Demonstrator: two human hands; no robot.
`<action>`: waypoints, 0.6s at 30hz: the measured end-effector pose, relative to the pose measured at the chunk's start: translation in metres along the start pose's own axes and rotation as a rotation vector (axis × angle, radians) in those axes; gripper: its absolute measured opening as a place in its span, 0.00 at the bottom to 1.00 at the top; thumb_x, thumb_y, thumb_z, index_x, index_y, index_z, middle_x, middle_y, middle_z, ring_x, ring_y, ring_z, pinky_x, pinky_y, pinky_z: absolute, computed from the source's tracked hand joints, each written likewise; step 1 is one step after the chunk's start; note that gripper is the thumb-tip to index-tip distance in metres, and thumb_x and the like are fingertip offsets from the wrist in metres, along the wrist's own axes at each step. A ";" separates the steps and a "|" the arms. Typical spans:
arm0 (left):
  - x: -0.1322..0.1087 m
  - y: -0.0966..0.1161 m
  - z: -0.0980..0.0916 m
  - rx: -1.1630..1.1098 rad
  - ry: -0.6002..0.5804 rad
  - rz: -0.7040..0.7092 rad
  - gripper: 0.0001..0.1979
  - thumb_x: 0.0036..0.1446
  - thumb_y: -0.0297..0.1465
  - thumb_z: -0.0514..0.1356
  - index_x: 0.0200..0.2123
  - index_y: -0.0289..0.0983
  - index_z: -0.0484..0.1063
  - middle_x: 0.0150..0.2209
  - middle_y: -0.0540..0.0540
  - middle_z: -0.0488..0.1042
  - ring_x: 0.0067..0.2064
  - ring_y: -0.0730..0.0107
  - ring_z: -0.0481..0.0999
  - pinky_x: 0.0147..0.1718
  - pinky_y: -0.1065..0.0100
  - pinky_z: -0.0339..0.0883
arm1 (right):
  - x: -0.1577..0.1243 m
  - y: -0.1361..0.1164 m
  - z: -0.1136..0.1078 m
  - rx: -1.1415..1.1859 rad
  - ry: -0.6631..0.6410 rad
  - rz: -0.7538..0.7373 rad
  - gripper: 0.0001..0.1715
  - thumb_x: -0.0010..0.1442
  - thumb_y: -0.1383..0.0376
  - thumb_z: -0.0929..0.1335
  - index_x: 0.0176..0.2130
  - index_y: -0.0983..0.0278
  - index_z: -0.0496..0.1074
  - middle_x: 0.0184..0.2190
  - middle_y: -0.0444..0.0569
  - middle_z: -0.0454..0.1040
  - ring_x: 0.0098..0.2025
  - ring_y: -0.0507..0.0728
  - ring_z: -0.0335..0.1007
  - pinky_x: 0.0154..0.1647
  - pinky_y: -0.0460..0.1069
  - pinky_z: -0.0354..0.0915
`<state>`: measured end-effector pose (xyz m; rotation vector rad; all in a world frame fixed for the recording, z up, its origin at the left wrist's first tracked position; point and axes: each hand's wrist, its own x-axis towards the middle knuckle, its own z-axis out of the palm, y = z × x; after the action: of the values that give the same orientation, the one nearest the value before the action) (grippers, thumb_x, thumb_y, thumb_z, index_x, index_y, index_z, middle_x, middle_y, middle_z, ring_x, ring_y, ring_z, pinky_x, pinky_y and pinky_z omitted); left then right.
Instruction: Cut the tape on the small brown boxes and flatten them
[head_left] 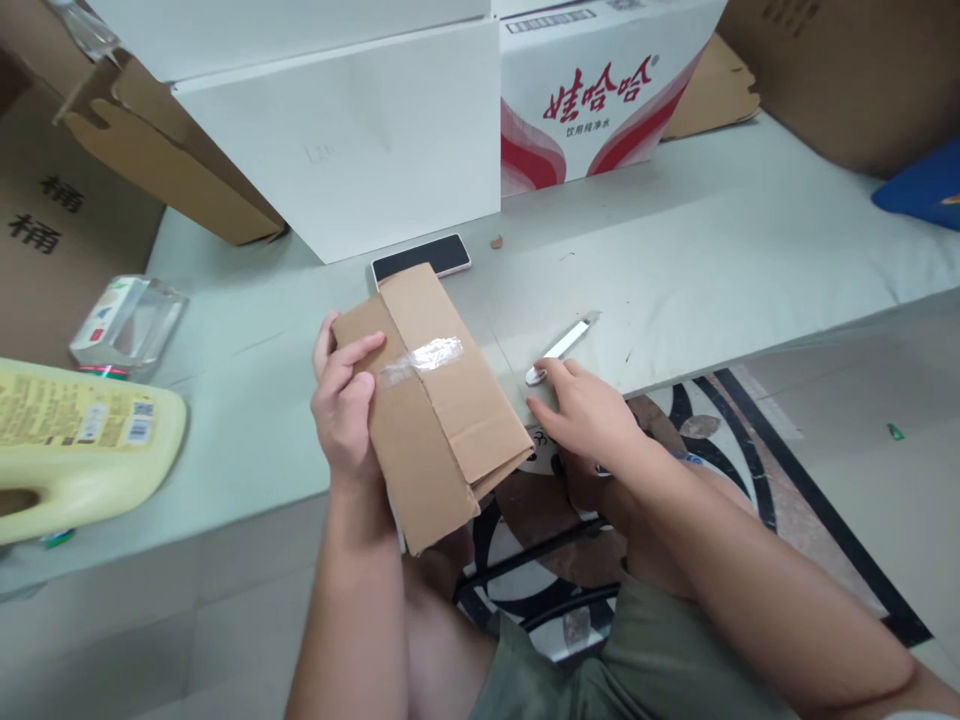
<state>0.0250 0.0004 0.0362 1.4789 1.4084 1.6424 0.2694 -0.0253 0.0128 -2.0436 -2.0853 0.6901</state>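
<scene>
In the head view, a flattened cardboard box is held tilted over the near edge of the bench, its seam shut by a strip of clear tape. It is grasped at its left side by the left hand, the fingers clenched round the edge. The right hand is laid on the bench just right of the box, fingers released and spread, the fingertips touching the near end of a white knife. The step in hand is judged to be the reach for the knife; a grip on it calls for the fingers to be closed round its handle. A phone lies behind the box, a yellow jug at the left edge.
</scene>
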 end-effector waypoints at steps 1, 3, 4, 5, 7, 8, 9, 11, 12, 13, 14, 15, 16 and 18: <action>0.000 0.000 0.000 -0.002 0.001 -0.001 0.14 0.56 0.29 0.56 0.41 0.36 0.81 0.55 0.39 0.78 0.74 0.52 0.57 0.74 0.51 0.47 | -0.001 -0.001 0.000 -0.003 0.002 0.008 0.25 0.68 0.55 0.61 0.59 0.61 0.70 0.48 0.57 0.76 0.42 0.64 0.76 0.33 0.53 0.60; 0.000 0.000 0.000 -0.006 0.005 -0.006 0.14 0.56 0.29 0.56 0.41 0.37 0.81 0.53 0.40 0.78 0.75 0.53 0.57 0.74 0.52 0.46 | -0.002 -0.001 -0.001 -0.021 -0.001 0.026 0.25 0.68 0.56 0.60 0.60 0.58 0.70 0.46 0.55 0.76 0.39 0.63 0.75 0.31 0.53 0.58; 0.000 0.000 0.000 -0.008 0.008 -0.007 0.14 0.56 0.28 0.56 0.40 0.37 0.81 0.53 0.40 0.79 0.75 0.52 0.57 0.74 0.51 0.46 | -0.002 -0.001 -0.001 -0.038 -0.006 0.032 0.25 0.68 0.56 0.60 0.61 0.57 0.69 0.46 0.55 0.75 0.38 0.62 0.74 0.31 0.52 0.57; -0.001 0.000 0.000 -0.007 0.010 -0.009 0.14 0.55 0.28 0.56 0.40 0.37 0.81 0.53 0.40 0.79 0.75 0.52 0.56 0.74 0.51 0.47 | -0.002 -0.001 -0.002 -0.057 -0.014 0.035 0.25 0.68 0.55 0.61 0.61 0.56 0.69 0.45 0.54 0.75 0.37 0.62 0.73 0.30 0.52 0.56; -0.001 0.000 0.000 -0.003 0.014 -0.012 0.14 0.55 0.28 0.57 0.40 0.37 0.82 0.56 0.40 0.78 0.75 0.52 0.56 0.74 0.50 0.48 | -0.002 0.000 -0.002 -0.082 -0.027 0.034 0.23 0.67 0.56 0.62 0.57 0.57 0.72 0.44 0.54 0.75 0.36 0.61 0.72 0.29 0.51 0.55; -0.001 0.000 0.000 -0.004 0.017 -0.013 0.14 0.55 0.28 0.57 0.40 0.37 0.82 0.58 0.40 0.77 0.75 0.52 0.55 0.74 0.50 0.48 | -0.001 0.001 -0.002 -0.076 -0.027 0.028 0.20 0.67 0.56 0.63 0.54 0.58 0.73 0.43 0.53 0.75 0.35 0.60 0.72 0.29 0.51 0.54; -0.002 0.001 0.001 -0.006 0.020 -0.012 0.14 0.55 0.28 0.57 0.40 0.38 0.82 0.59 0.40 0.76 0.75 0.52 0.55 0.74 0.50 0.49 | 0.000 0.001 -0.001 -0.053 -0.016 0.017 0.18 0.65 0.56 0.64 0.51 0.59 0.73 0.42 0.52 0.75 0.35 0.60 0.71 0.30 0.51 0.54; -0.003 0.001 0.002 -0.005 0.020 -0.016 0.14 0.57 0.28 0.56 0.40 0.39 0.82 0.61 0.41 0.75 0.75 0.54 0.56 0.74 0.49 0.49 | 0.001 0.003 -0.001 0.032 0.069 -0.023 0.16 0.62 0.57 0.67 0.48 0.59 0.72 0.39 0.50 0.76 0.34 0.58 0.70 0.30 0.51 0.56; -0.003 0.001 0.003 -0.001 0.021 -0.016 0.14 0.57 0.28 0.56 0.40 0.40 0.82 0.62 0.42 0.75 0.75 0.55 0.56 0.74 0.49 0.50 | 0.001 0.004 -0.001 0.092 0.145 -0.049 0.15 0.61 0.57 0.68 0.47 0.60 0.71 0.37 0.49 0.75 0.33 0.57 0.69 0.30 0.50 0.56; -0.004 0.001 0.004 0.006 0.028 -0.014 0.14 0.58 0.28 0.56 0.41 0.41 0.82 0.62 0.42 0.74 0.75 0.56 0.57 0.74 0.48 0.50 | 0.000 0.004 -0.001 0.165 0.243 -0.078 0.12 0.62 0.57 0.68 0.44 0.59 0.71 0.34 0.47 0.74 0.31 0.56 0.68 0.30 0.50 0.57; -0.006 0.000 0.006 0.018 0.038 -0.008 0.14 0.58 0.29 0.56 0.41 0.41 0.81 0.62 0.43 0.74 0.75 0.57 0.57 0.74 0.49 0.50 | -0.002 0.005 -0.001 0.246 0.357 -0.109 0.09 0.63 0.58 0.67 0.42 0.59 0.69 0.30 0.45 0.73 0.28 0.54 0.66 0.28 0.49 0.56; -0.008 0.000 0.008 0.037 0.049 0.002 0.14 0.58 0.29 0.56 0.41 0.41 0.81 0.62 0.43 0.73 0.74 0.57 0.57 0.74 0.49 0.50 | -0.005 0.006 -0.001 0.330 0.484 -0.148 0.07 0.65 0.58 0.66 0.40 0.59 0.68 0.27 0.42 0.70 0.24 0.52 0.62 0.27 0.49 0.56; -0.010 -0.002 0.011 0.061 0.067 0.018 0.14 0.58 0.29 0.56 0.42 0.42 0.81 0.62 0.43 0.73 0.74 0.57 0.57 0.74 0.50 0.51 | -0.010 0.006 -0.002 0.411 0.618 -0.197 0.06 0.66 0.59 0.65 0.39 0.58 0.67 0.24 0.40 0.66 0.22 0.51 0.59 0.25 0.49 0.55; -0.016 -0.005 0.017 0.119 0.107 0.059 0.15 0.58 0.31 0.56 0.43 0.42 0.81 0.63 0.43 0.70 0.74 0.56 0.58 0.72 0.52 0.54 | -0.022 0.005 -0.005 0.527 0.844 -0.316 0.03 0.68 0.61 0.66 0.41 0.57 0.68 0.22 0.38 0.64 0.20 0.51 0.56 0.23 0.49 0.55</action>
<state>0.0444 -0.0061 0.0234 1.5312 1.5584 1.7232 0.2772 -0.0462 0.0202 -1.3249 -1.4632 0.2106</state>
